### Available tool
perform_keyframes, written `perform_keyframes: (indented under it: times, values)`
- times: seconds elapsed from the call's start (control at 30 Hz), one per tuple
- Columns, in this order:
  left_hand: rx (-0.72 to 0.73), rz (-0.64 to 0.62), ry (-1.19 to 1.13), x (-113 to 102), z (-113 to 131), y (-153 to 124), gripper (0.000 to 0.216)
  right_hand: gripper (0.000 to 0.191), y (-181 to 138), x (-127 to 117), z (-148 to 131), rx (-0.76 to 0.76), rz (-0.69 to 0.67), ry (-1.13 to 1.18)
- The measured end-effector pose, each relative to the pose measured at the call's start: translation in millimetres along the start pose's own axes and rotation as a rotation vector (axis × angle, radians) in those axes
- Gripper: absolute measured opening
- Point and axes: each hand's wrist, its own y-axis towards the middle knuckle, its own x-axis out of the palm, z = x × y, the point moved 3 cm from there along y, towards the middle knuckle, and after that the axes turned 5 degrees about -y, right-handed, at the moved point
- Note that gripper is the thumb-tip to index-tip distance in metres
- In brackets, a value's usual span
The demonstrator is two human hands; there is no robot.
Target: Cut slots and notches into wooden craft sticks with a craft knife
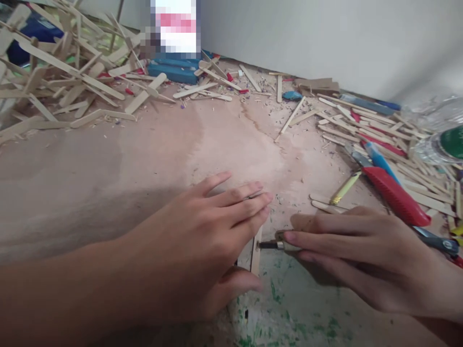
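Left hand (202, 236) flat, fingers spread, pinning craft stick (256, 253) to tabletop (144, 159). Right hand (361, 255) at 3 o'clock, fingers closed on small cutter (273, 244), tip touching stick. Stick appears whole: cut judged barely begun.

A flat, pale wooden craft stick (256, 253) is seen lying on the worn pinkish table (144, 159), its length running away from the viewer, largely covered and pressed flat by the left hand (202, 241). A small knife with a dark metal tip (269, 245) is held level in the right hand (361, 255), tip touching the stick's right edge.
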Motion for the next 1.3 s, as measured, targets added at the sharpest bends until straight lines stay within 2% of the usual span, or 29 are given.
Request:
perform_keyframes:
  times: [0.17,0.3,0.53,0.83,1.07,1.2,1.3]
  values:
    - [-0.019,0.01,-0.013,-0.4,1.4,2.1,0.071,0.03,0.6,2.5,0.2,-0.013,0.007,-0.04]
    - [-0.03,0.016,-0.015,-0.8,0.2,3.8,0.077,0.033,2.3,3.1,-0.8,-0.026,-0.009,0.028]
    - [-0.014,0.031,-0.029,0.6,0.5,4.0,0.076,0.033,-1.1,-2.1,2.1,0.001,-0.026,-0.029]
    - [-0.03,0.035,-0.007,0.4,1.0,5.8,0.074,0.04,8.6,-1.2,-5.8,0.013,-0.085,0.058]
    - [-0.028,0.007,0.008,0.1,0.1,5.5,0.079,0.037,11.5,-2.8,-0.9,-0.019,-0.059,0.131]
    - [-0.027,0.008,0.015,-0.5,0.1,5.9,0.081,0.046,10.0,-6.2,-6.2,0.008,-0.073,0.101]
    - [-0.031,0.005,0.011,-0.6,0.2,6.9,0.079,0.037,8.6,-9.4,-16.6,0.016,-0.056,0.04]
